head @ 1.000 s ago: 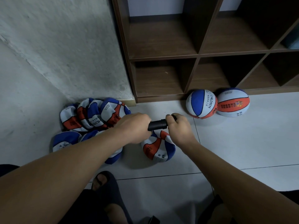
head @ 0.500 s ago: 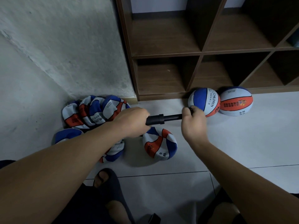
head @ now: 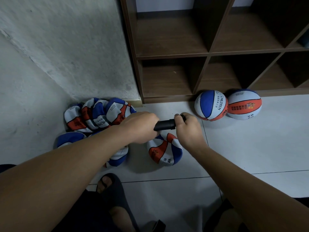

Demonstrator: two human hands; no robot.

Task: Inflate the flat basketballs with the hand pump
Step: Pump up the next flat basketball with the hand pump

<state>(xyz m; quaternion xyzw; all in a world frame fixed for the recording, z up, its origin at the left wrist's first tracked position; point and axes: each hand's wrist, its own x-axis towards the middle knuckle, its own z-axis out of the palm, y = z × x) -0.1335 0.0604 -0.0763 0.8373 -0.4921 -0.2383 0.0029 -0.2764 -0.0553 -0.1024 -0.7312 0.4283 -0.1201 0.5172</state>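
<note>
Left hand [head: 139, 127] and right hand [head: 188, 127] grip the hand pump [head: 164, 125], fists nearly touching

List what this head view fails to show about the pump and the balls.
- Pump needle and where it enters the flat ball: hidden under the left hand and the barrel.
- Pump handle: wrapped by the right hand.
- Flat ball pile: count unclear, left forearm covers part.
- Small print on the round balls: too small.
</note>
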